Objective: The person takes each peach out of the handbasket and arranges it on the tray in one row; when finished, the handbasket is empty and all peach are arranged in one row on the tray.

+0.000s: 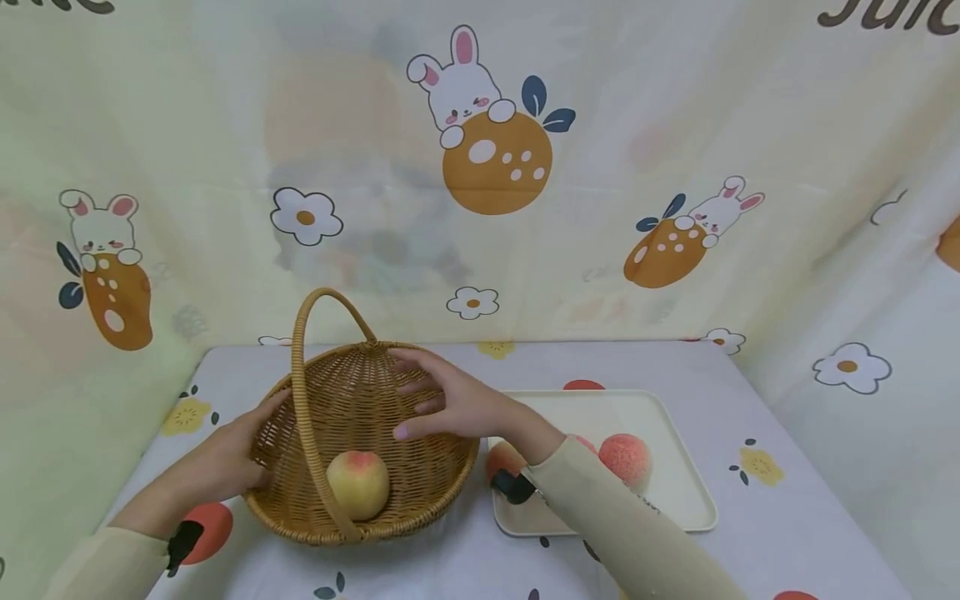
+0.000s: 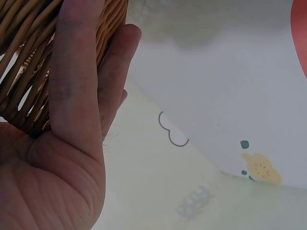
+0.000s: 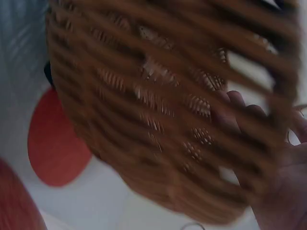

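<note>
A brown wicker basket [image 1: 420, 475] with a tall arched handle [image 1: 300, 383] stands at the left of the table, its opening facing me. One yellow-pink peach [image 1: 358, 485] lies inside, near the front rim. My left hand [image 1: 232, 454] holds the basket's left side; in the left wrist view its fingers [image 2: 74, 81] lie along the outer weave. Reaching over the right rim, my right hand [image 1: 457, 400] has its fingers spread above the basket's inside, apart from the peach. Blurred wicker [image 3: 158, 110] partly covers that hand in the right wrist view.
Right of the basket lies a cream tray [image 1: 675, 500] carrying a pink peach [image 1: 626, 460] and other peaches partly hidden by my right forearm. A printed cloth [image 1: 750, 542] covers the table. Behind it hangs a bunny-patterned curtain [image 1: 600, 250].
</note>
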Motion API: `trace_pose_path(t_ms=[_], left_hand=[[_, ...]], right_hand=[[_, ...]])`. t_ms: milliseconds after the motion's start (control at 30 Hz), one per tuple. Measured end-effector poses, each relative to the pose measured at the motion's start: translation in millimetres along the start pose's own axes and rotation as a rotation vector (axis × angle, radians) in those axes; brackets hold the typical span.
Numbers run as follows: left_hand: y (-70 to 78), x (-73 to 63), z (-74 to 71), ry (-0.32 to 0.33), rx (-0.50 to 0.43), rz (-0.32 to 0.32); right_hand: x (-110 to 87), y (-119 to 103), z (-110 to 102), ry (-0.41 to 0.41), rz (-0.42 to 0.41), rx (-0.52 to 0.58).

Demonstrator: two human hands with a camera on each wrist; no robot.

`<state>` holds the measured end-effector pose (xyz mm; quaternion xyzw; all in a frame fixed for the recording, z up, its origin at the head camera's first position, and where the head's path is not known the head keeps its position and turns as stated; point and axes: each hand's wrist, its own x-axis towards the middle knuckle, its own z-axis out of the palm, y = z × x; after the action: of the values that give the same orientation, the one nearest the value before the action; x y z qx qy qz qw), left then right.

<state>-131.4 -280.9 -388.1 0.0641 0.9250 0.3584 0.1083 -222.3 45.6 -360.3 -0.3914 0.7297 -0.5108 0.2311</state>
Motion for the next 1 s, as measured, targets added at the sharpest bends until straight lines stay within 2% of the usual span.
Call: trace_pose_path(t_ms=[333,500,733,867,1000], left_hand=[[1.2,0.3,-1.1,0.000,0.049,-0.014],[0.8,1.5,0.8,0.004,0.041,0.011],[1.2,1.5,3.5,0.003,0.009,0.016],[0.6,1.2,3.3,0.012,0.007,0.023],[0.4,1.1,2.2,0.010,0.017,0.017]], right_hand=[[10.7,4.3,30.4,-0.166,0.134,-0.125],[15.2,6.1,42.0,-0.234,0.193,-0.241],[18.9,9.3,54.6,-0.390,0.255,-0.364],[21.6,10.3,61.1,-0.406,0.205,-0.446],[22.6,10.7,66.5,-0.350,0.181,-0.542]])
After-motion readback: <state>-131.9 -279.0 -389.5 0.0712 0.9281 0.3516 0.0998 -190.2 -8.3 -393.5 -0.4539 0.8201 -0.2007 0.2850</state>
